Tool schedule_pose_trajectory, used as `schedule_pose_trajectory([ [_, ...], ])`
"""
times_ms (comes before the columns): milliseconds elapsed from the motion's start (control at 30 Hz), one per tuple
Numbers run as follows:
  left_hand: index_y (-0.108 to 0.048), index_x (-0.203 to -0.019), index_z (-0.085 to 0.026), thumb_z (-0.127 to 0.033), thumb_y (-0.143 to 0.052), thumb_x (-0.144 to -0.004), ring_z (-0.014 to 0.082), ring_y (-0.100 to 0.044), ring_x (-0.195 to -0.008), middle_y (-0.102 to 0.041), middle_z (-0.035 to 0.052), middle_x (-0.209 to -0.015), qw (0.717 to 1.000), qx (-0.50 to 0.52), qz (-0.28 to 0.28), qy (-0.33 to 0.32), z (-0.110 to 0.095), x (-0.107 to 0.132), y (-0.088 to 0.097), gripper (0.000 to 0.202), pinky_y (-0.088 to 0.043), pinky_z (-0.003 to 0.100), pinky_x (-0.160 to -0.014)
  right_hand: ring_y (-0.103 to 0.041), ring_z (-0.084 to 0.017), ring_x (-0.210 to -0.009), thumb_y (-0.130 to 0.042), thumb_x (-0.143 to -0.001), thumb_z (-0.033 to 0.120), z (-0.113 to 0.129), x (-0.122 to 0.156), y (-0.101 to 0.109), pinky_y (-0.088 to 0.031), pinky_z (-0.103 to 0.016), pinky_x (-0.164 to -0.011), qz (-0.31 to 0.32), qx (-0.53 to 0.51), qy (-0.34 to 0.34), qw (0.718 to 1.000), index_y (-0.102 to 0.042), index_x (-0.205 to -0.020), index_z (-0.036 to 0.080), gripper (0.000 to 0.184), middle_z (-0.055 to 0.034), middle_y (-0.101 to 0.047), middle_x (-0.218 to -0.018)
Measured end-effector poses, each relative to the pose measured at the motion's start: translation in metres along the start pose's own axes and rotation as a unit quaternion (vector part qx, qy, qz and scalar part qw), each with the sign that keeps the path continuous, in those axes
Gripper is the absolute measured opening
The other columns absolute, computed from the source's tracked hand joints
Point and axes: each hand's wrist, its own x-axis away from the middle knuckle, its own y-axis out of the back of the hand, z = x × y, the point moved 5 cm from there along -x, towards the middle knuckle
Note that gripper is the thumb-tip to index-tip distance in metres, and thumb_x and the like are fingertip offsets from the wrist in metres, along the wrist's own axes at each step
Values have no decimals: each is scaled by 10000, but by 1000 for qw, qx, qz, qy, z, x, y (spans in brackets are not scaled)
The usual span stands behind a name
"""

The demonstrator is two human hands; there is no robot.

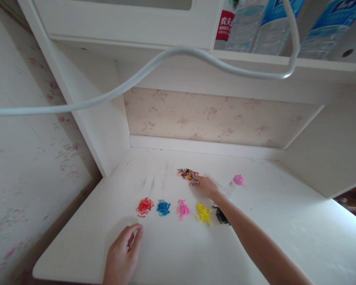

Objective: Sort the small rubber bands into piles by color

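On the white desk (284,221) lies a mixed pile of small coloured rubber bands (186,173). My right hand (205,186) reaches out to its near edge, fingers pinched on a few bands. In front lie sorted piles in a row: red (144,206), blue (163,207), pink (182,209), yellow (203,213) and black (221,216), the black one partly under my forearm. My left hand (123,253) rests on the desk near the front edge, fingers loosely curled, holding nothing I can see.
A small clear bottle with a pink cap (237,183) lies right of the mixed pile. A white cable (172,53) hangs across the view. Water bottles (255,23) stand on the shelf above. Desk side panels close in left and right.
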Motion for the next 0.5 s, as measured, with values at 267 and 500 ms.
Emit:
schedule_pose_trajectory([
  [267,-641,-884,-197,-456,-457,-857,121,-580,-539,-650,6,-670,1000,-5,7,-5,0,0,-1,319,-485,195,-538,-632,-201,-896,-358,-892,398,2,5,0,-438,-262,-701,2,0,-12,1000,-630,-1114,301,365,-65,-680,-1010],
  [500,-636,-877,-204,-456,-460,-855,119,-583,-541,-648,-4,-669,1000,7,10,-5,-3,0,0,308,-476,197,-532,-628,-224,-910,-418,-848,456,13,13,0,-445,-287,-731,5,7,-22,1000,-688,-1005,270,364,-75,-684,-999],
])
